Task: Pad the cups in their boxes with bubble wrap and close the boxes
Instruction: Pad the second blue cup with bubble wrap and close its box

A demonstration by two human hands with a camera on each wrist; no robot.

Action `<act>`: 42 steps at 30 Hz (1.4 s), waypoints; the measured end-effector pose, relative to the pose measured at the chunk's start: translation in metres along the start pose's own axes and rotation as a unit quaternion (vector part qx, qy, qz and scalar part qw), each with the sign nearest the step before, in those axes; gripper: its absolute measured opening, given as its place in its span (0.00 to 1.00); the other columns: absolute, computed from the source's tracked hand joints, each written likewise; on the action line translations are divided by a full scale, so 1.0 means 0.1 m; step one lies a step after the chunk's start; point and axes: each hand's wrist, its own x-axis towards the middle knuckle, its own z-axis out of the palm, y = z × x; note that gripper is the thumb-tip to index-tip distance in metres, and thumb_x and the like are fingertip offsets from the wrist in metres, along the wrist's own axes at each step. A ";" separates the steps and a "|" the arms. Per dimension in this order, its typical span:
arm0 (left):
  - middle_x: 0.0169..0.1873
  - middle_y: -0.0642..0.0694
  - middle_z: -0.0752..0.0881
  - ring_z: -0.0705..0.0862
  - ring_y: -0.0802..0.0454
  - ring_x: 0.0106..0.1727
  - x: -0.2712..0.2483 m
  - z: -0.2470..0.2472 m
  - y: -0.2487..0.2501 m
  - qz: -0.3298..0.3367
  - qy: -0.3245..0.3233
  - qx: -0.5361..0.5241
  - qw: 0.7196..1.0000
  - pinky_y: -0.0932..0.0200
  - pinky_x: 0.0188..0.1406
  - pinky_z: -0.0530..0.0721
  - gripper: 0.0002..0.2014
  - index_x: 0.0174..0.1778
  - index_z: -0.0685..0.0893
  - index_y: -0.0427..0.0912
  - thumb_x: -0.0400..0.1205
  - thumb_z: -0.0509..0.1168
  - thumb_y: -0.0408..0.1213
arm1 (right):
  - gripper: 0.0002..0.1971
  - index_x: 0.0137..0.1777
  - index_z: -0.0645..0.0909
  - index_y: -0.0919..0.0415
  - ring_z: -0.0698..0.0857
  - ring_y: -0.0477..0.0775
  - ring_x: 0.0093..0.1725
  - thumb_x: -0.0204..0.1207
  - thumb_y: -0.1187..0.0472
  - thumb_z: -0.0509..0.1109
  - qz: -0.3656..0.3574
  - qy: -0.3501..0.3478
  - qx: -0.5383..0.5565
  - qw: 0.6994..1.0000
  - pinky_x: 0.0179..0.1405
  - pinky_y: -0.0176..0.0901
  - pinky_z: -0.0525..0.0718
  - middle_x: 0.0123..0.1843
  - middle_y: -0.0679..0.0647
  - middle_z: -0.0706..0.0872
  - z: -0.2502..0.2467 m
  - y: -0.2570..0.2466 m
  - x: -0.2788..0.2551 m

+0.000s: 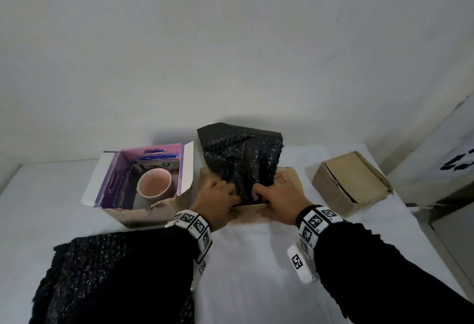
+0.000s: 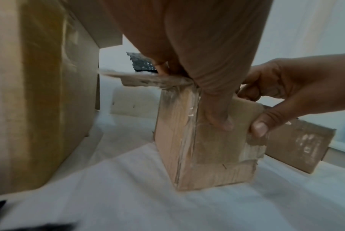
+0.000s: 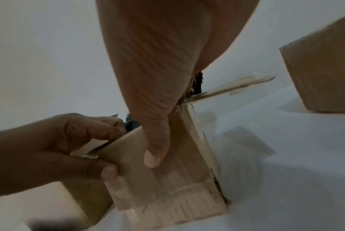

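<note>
A brown cardboard box (image 1: 252, 211) stands mid-table with a crumpled sheet of black bubble wrap (image 1: 241, 154) sticking up out of it. My left hand (image 1: 220, 195) and right hand (image 1: 275, 194) sit side by side at its near edge. Their fingers curl over the near wall onto the wrap. In the wrist views the left thumb (image 2: 217, 115) and the right thumb (image 3: 154, 153) press the outer face of the box (image 3: 177, 187). Any cup inside is hidden. To the left, a pink cup (image 1: 154, 182) stands in an open purple-lined box (image 1: 112, 182).
A closed brown box (image 1: 351, 177) lies at the right. A spare sheet of black bubble wrap (image 1: 102, 272) lies at the near left, partly under my left sleeve. The white-covered table (image 1: 256, 272) ends at a wall behind and drops off at the right.
</note>
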 end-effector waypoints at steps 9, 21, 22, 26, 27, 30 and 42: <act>0.28 0.56 0.83 0.83 0.55 0.30 -0.29 0.08 0.24 0.033 0.036 0.013 0.999 0.60 0.35 0.83 0.21 0.34 0.81 0.52 0.52 0.82 0.54 | 0.08 0.50 0.82 0.47 0.79 0.60 0.58 0.74 0.47 0.69 0.023 -0.045 -0.049 0.997 0.69 0.53 0.51 0.46 0.49 0.87 -0.09 -0.28 -0.28; 0.49 0.51 0.88 0.82 0.49 0.54 -0.31 -0.18 0.23 -0.025 0.010 -0.049 0.998 0.54 0.59 0.68 0.15 0.59 0.84 0.55 0.83 0.58 0.53 | 0.11 0.49 0.81 0.49 0.83 0.52 0.44 0.72 0.45 0.70 0.034 -0.068 0.042 0.996 0.66 0.48 0.69 0.40 0.47 0.86 -0.15 -0.31 -0.31; 0.47 0.51 0.88 0.81 0.49 0.52 -0.28 -0.21 0.19 -0.037 0.019 -0.070 0.997 0.54 0.59 0.69 0.15 0.59 0.84 0.56 0.84 0.57 0.54 | 0.10 0.47 0.81 0.47 0.83 0.48 0.42 0.71 0.43 0.71 0.046 -0.043 0.121 0.991 0.60 0.46 0.75 0.39 0.45 0.86 -0.18 -0.28 -0.32; 0.51 0.53 0.81 0.78 0.51 0.54 -0.14 -0.21 0.04 -0.073 0.128 -0.110 0.983 0.46 0.62 0.75 0.12 0.56 0.83 0.53 0.81 0.60 0.51 | 0.10 0.44 0.77 0.48 0.80 0.46 0.45 0.72 0.47 0.74 0.152 0.211 0.285 0.922 0.44 0.44 0.80 0.44 0.45 0.82 -0.28 -0.06 -0.23; 0.56 0.50 0.78 0.76 0.49 0.57 -0.11 -0.19 0.00 -0.096 0.155 -0.134 0.974 0.47 0.62 0.76 0.13 0.58 0.82 0.50 0.79 0.63 0.47 | 0.12 0.47 0.76 0.49 0.78 0.48 0.49 0.71 0.46 0.75 0.198 0.258 0.302 0.896 0.46 0.44 0.79 0.49 0.48 0.80 -0.30 0.00 -0.17; 0.74 0.42 0.63 0.70 0.42 0.72 0.01 -0.18 -0.03 -0.174 0.166 -0.213 0.947 0.45 0.71 0.74 0.26 0.71 0.72 0.45 0.76 0.67 0.36 | 0.25 0.55 0.71 0.54 0.79 0.53 0.57 0.69 0.41 0.76 0.350 0.264 0.467 0.768 0.57 0.49 0.79 0.59 0.53 0.78 -0.39 0.11 0.05; 0.66 0.52 0.78 0.83 0.62 0.37 0.31 -0.10 -0.17 -0.289 0.289 -0.492 0.769 0.67 0.42 0.84 0.54 0.84 0.47 0.58 0.71 0.79 0.38 | 0.23 0.54 0.83 0.53 0.83 0.41 0.58 0.67 0.79 0.62 0.159 0.301 0.512 0.789 0.62 0.40 0.81 0.55 0.43 0.86 -0.15 0.11 0.27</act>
